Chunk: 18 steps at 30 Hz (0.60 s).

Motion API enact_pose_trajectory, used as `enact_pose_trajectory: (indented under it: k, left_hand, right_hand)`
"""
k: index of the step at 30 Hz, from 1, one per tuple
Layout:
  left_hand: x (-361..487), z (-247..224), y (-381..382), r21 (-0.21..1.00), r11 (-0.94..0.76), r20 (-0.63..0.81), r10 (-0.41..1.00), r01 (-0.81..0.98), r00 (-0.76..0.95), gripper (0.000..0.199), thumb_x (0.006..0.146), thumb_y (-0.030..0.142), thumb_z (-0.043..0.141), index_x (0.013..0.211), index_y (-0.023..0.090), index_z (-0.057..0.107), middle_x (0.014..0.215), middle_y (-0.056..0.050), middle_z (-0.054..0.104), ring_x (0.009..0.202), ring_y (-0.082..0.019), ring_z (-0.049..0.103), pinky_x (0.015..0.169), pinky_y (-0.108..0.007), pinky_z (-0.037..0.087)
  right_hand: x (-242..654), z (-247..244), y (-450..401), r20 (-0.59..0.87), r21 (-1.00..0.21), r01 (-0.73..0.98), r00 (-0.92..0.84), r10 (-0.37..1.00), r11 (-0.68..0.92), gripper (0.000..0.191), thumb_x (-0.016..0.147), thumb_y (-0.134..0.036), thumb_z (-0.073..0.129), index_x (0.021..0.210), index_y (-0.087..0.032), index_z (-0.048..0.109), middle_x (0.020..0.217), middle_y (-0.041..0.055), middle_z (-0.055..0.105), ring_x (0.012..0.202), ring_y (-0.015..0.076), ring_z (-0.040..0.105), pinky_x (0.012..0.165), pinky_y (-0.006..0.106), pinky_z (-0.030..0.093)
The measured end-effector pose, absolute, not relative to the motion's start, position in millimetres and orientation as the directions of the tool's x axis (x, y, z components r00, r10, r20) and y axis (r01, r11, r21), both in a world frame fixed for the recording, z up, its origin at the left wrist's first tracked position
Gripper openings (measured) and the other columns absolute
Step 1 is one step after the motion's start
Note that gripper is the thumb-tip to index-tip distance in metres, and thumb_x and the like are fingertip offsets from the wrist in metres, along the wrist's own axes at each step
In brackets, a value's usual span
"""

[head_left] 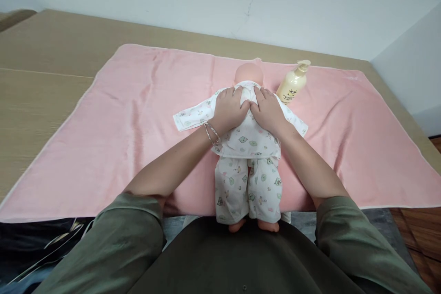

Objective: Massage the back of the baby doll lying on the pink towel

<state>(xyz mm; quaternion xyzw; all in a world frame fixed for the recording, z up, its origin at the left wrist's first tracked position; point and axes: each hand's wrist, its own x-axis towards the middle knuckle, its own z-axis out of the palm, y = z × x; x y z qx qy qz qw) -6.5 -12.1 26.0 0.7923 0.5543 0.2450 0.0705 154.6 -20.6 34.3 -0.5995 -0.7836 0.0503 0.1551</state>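
Observation:
A baby doll lies on a pink blanket, its head away from me and its feet at the near edge against my clothing. It wears a white printed top and matching trousers. My left hand, with bangles at the wrist, rests flat on the left of the doll's upper body. Mirroring it on the right, my right hand lies flat too, fingers stretched toward the collar. The two thumbs meet near the middle of the top. The doll's face is not visible.
A cream pump bottle stands on the blanket just right of the doll's head. The blanket covers much of a wooden table. A white wall rises behind the table. Dark items sit below the table's left front.

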Motion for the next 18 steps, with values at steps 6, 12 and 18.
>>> enact_pose_trajectory:
  k: [6, 12, 18]
  left_hand:
    - [-5.6, 26.9, -13.5, 0.396, -0.369, 0.311, 0.915, 0.841, 0.256, 0.051, 0.098, 0.029, 0.042, 0.141, 0.007, 0.059, 0.131, -0.023, 0.068, 0.126, -0.037, 0.060, 0.113, -0.054, 0.046]
    - [-6.6, 21.7, -10.1, 0.391, -0.375, 0.320, 0.911, 0.840, 0.258, 0.055, 0.098, 0.032, 0.041, 0.145, 0.006, 0.056, 0.136, -0.023, 0.066, 0.128, -0.036, 0.059, 0.116, -0.053, 0.043]
    - [-7.1, 25.8, -11.1, 0.395, -0.370, 0.295, 0.918, 0.841, 0.265, 0.055, 0.098, 0.031, 0.041, 0.145, 0.007, 0.057, 0.138, -0.022, 0.067, 0.131, -0.036, 0.059, 0.116, -0.053, 0.044]
  right_hand:
    - [154.4, 34.3, -22.1, 0.195, -0.263, 0.922, -0.239, 0.951, 0.285, 0.064, 0.104, -0.033, 0.037, 0.161, -0.005, 0.042, 0.164, 0.0234, 0.049, 0.155, 0.0402, 0.041, 0.127, 0.064, 0.033]
    - [151.5, 38.6, -24.7, 0.167, -0.244, 0.934, -0.226, 0.960, 0.263, 0.064, 0.105, -0.031, 0.036, 0.163, -0.004, 0.039, 0.166, 0.0253, 0.046, 0.157, 0.0397, 0.039, 0.129, 0.062, 0.031]
    - [149.5, 40.6, -26.2, 0.170, -0.240, 0.937, -0.216, 0.961, 0.253, 0.063, 0.105, -0.029, 0.037, 0.162, -0.002, 0.040, 0.165, 0.0260, 0.046, 0.156, 0.0393, 0.040, 0.129, 0.060, 0.032]
